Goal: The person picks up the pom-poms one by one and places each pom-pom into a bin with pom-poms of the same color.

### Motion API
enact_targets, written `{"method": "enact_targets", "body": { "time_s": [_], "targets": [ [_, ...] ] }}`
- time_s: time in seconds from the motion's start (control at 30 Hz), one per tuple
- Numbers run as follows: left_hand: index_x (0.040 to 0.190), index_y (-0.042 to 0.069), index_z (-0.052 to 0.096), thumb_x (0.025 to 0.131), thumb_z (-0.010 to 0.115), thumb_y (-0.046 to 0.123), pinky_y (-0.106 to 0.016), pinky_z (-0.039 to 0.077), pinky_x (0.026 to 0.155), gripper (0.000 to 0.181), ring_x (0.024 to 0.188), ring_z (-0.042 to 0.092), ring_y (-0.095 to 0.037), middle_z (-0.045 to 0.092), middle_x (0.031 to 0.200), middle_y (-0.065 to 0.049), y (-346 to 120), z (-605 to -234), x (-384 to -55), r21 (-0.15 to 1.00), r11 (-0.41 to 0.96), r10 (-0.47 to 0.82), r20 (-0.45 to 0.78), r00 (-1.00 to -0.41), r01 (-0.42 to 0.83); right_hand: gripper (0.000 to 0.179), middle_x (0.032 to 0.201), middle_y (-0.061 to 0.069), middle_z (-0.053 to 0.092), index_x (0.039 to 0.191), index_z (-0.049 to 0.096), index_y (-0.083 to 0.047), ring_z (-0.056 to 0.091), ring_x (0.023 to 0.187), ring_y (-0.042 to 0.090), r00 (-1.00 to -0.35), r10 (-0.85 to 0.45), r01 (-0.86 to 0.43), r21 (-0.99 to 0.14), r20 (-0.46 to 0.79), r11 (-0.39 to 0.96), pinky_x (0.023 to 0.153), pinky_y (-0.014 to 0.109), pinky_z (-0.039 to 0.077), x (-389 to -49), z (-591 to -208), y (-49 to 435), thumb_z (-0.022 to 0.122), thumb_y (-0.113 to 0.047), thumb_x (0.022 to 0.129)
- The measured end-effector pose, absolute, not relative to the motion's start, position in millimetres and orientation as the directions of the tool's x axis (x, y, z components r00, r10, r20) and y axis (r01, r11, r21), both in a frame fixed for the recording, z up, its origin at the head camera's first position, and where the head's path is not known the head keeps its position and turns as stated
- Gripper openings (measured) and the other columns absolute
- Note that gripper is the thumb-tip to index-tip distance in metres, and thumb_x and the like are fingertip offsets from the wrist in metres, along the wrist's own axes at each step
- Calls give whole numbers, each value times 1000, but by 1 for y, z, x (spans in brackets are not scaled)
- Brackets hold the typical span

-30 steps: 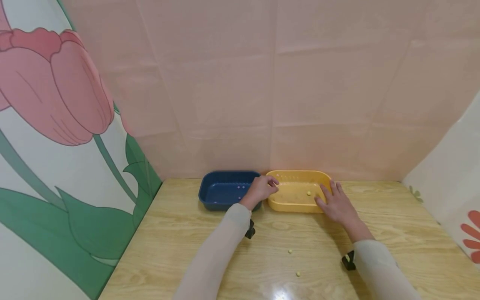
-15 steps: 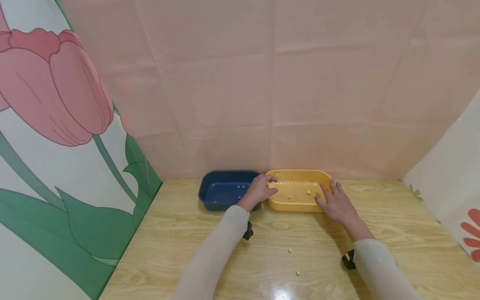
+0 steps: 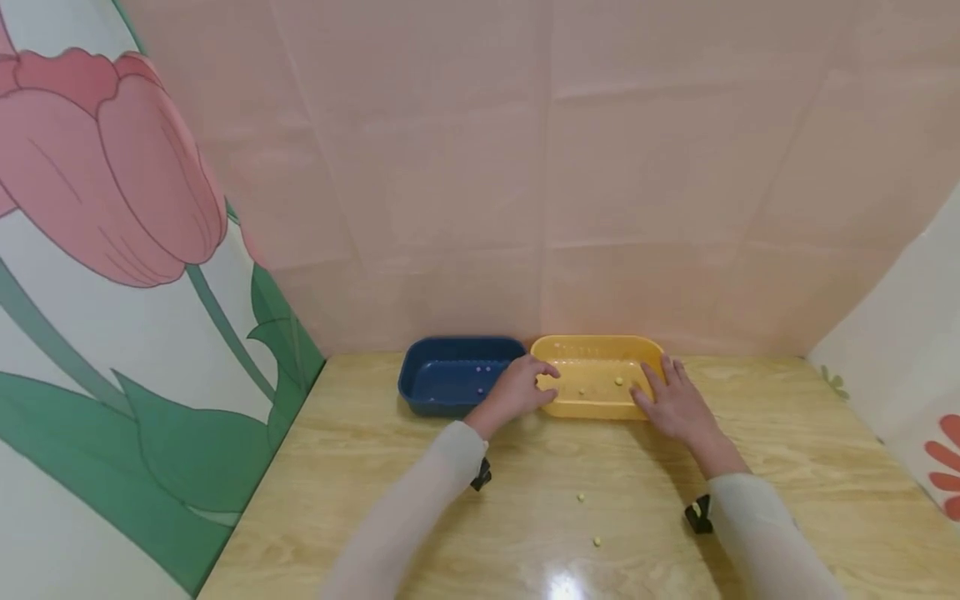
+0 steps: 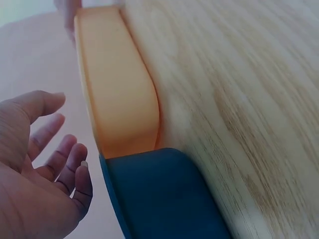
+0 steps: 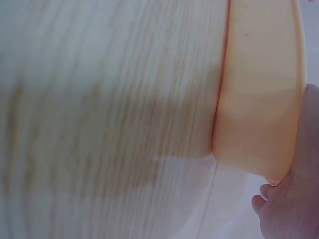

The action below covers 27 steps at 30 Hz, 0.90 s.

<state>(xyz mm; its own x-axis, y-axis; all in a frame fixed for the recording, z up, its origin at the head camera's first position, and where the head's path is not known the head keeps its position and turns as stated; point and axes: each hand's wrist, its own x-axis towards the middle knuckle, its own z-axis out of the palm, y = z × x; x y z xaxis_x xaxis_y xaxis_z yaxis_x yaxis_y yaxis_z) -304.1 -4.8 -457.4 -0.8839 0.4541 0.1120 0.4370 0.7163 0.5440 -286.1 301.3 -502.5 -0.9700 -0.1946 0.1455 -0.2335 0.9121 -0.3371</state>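
Observation:
My left hand (image 3: pixel 513 387) hovers over the gap between a blue tray (image 3: pixel 420 410) and a yellow tray (image 3: pixel 592 411). Its thumb and fingers are parted and loosely bent, with nothing between them; the left wrist view shows the bare palm. At the yellow tray's right end, my right hand (image 3: pixel 678 408) grips the rim, some fingers inside and others curled outside the end wall. Inside the yellow tray lie a yellow bead (image 3: pixel 618 381) and a smaller yellowish bead (image 3: pixel 581 391). Small purple beads, one of them a purple bead (image 3: pixel 481 391), lie in the blue tray.
Two pale yellow beads, a farther bead (image 3: pixel 581 497) and a nearer bead (image 3: pixel 597 542), lie on the wooden table (image 3: pixel 525 517) in front of the trays. A pink cloth backdrop (image 3: pixel 450 208) rises right behind them.
The fingertips of my left hand have parted, and a small bead now shows in the yellow tray. That hand has then drawn slightly nearer. My right hand has stayed on the rim.

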Motion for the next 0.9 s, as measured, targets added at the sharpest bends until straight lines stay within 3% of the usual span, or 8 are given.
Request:
{"method": "enact_targets", "body": {
  "time_s": [0.2,0.47,0.67,0.9],
  "targets": [
    [120,22,73,94,74,31,-24,51,78,27,98,64,-14,63,126,-5,-10,-456,-291,583,677,474,122,-872,449,72,158,43,9,155,30,8,9,144,63,-970,-193,-232,-334,147,914,113,73,16,-287,-499,301,40,-46,108],
    [120,20,74,94,74,30,-27,49,93,28,111,62,-19,67,118,1,-11,-457,-269,527,658,541,167,-825,538,74,158,43,9,155,31,7,8,145,63,-971,-193,-231,-335,142,914,114,72,15,-288,-504,302,39,-49,108],
    [119,22,75,93,75,30,-21,49,86,28,107,63,-18,65,110,7,-9,-456,-255,561,611,589,149,-794,559,74,158,43,8,155,31,7,6,145,62,-971,-192,-230,-350,141,908,114,72,14,-287,-503,302,39,-49,108],
    [123,18,73,94,74,34,-15,48,79,32,94,63,-11,67,112,3,-6,-463,-243,532,572,666,142,-732,624,73,157,44,10,153,34,9,8,144,63,-962,-194,-252,-358,192,899,112,74,16,-291,-512,306,42,-47,107]
  ]
}}
